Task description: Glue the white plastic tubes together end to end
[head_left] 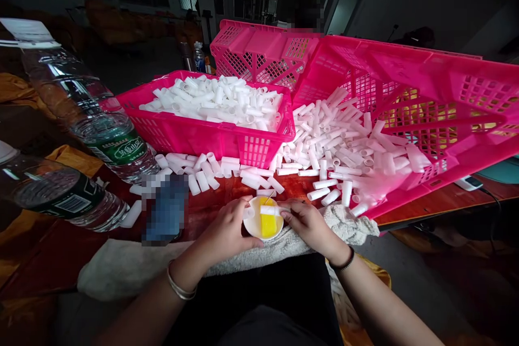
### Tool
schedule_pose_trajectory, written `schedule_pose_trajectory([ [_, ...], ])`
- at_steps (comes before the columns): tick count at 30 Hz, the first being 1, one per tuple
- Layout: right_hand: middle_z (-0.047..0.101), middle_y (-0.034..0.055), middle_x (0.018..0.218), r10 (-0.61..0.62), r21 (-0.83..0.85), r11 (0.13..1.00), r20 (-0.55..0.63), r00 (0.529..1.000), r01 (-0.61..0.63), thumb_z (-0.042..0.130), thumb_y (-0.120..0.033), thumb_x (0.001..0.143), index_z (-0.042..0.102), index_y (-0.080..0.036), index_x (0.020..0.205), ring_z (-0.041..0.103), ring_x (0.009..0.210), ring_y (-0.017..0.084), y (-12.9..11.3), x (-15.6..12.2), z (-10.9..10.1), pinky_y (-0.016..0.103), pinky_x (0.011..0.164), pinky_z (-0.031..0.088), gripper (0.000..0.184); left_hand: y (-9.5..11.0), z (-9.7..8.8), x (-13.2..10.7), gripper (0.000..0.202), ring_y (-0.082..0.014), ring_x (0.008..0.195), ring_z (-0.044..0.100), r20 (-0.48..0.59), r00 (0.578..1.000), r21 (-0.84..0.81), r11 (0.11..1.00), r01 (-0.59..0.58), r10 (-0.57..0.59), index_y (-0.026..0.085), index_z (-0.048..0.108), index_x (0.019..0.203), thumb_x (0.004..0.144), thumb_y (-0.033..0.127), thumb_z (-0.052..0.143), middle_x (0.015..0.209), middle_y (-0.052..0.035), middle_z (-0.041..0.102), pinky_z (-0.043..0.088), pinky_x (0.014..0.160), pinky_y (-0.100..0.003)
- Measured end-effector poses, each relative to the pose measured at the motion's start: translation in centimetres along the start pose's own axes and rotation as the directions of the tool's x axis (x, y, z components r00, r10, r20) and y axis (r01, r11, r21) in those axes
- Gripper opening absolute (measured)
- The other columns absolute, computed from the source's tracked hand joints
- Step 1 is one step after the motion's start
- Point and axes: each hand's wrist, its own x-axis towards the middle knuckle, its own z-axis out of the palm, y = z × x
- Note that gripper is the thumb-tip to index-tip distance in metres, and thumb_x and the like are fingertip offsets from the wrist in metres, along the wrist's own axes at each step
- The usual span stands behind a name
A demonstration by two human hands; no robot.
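Observation:
A small round white dish (248, 225) with a yellow block (267, 225) in it sits at the table's front edge. My left hand (227, 230) curls round the dish's left side, thumb along the near rim. A whitish piece (248, 212) shows by its fingertips; whether they hold it is unclear. Between the fingers and thumb of my right hand (306, 224) is a short white plastic tube (269, 210), lying level over the yellow block. I cannot tell whether the tube touches the block. Loose white tubes (324, 140) are heaped beyond my hands.
A pink basket (203, 138) full of white tubes stands behind the dish; a tipped pink basket (446, 81) spills tubes at right. Two large water bottles (117, 143) and a dark blurred object (166, 208) are at left. A pale towel (121, 270) lies along the front edge.

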Motion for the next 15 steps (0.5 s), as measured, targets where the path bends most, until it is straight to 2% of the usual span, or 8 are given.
schedule_pose_trajectory([
  [2,0.065,0.011,0.105,-0.085,-0.096,0.992,-0.022,0.996,0.082,0.053,-0.023,0.093,0.066,-0.02,0.106,0.064,0.1,0.023,0.28,-0.07,-0.01,0.039,0.087,0.055,0.018,0.13,-0.05,0.32,0.084,-0.0339,0.119,0.055,0.009,1.0,0.006,1.0,0.011,-0.011,0.02,0.045,0.126,0.055,0.039,0.088,0.129,-0.0155,0.058,0.046,0.1,-0.051],
  [4,0.062,0.0112,0.105,-0.148,-0.109,0.984,-0.042,0.988,0.143,0.055,-0.021,0.092,0.066,-0.02,0.101,0.062,0.102,0.023,0.57,-0.17,0.06,0.039,0.086,0.055,0.014,0.16,-0.25,0.46,0.081,-0.0342,0.116,0.057,-0.001,1.0,0.018,1.0,0.008,-0.008,0.021,0.049,0.12,0.053,0.04,0.089,0.125,-0.0139,0.06,0.046,0.099,-0.052],
  [6,0.063,0.0104,0.106,-0.119,-0.033,0.992,-0.039,0.992,0.118,0.055,-0.022,0.092,0.063,-0.021,0.107,0.063,0.101,0.023,0.72,-0.26,0.14,0.038,0.084,0.056,0.017,0.13,-0.4,0.46,0.081,-0.0346,0.115,0.057,-0.014,1.0,0.023,1.0,0.001,-0.001,0.021,0.05,0.119,0.052,0.041,0.09,0.124,-0.0131,0.061,0.046,0.098,-0.052],
  [8,0.066,0.0095,0.105,-0.037,0.036,0.999,-0.017,0.999,0.037,0.054,-0.025,0.094,0.059,-0.022,0.115,0.066,0.098,0.022,0.68,-0.36,0.21,0.038,0.083,0.057,0.023,0.12,-0.46,0.41,0.08,-0.0344,0.116,0.057,-0.021,1.0,0.017,1.0,-0.005,0.006,0.021,0.05,0.119,0.052,0.04,0.09,0.125,-0.0126,0.061,0.046,0.098,-0.051],
  [10,0.068,0.0097,0.104,-0.013,0.003,1.0,-0.014,1.0,0.013,0.051,-0.026,0.095,0.06,-0.022,0.116,0.067,0.096,0.023,0.54,-0.47,0.27,0.039,0.083,0.057,0.023,0.13,-0.44,0.36,0.08,-0.0336,0.118,0.056,-0.024,1.0,0.007,1.0,-0.017,0.017,0.022,0.05,0.119,0.052,0.038,0.09,0.126,-0.0118,0.061,0.045,0.1,-0.05],
  [13,0.065,0.0116,0.107,-0.149,-0.133,0.98,-0.02,0.989,0.145,0.051,-0.022,0.094,0.064,-0.022,0.109,0.064,0.102,0.025,0.39,-0.59,0.41,0.042,0.087,0.055,0.02,0.1,-0.38,0.32,0.082,-0.032,0.119,0.056,-0.026,0.999,-0.006,0.999,-0.038,0.038,0.023,0.048,0.122,0.053,0.037,0.09,0.128,-0.0111,0.06,0.044,0.102,-0.049],
  [15,0.063,0.0114,0.108,-0.2,-0.131,0.972,-0.027,0.979,0.195,0.052,-0.021,0.093,0.065,-0.022,0.105,0.061,0.105,0.025,0.42,-0.58,0.54,0.042,0.088,0.054,0.018,0.01,-0.33,0.33,0.082,-0.0319,0.12,0.055,-0.023,0.999,-0.011,0.999,-0.039,0.039,0.023,0.047,0.123,0.055,0.038,0.09,0.129,-0.0117,0.059,0.043,0.102,-0.049],
])
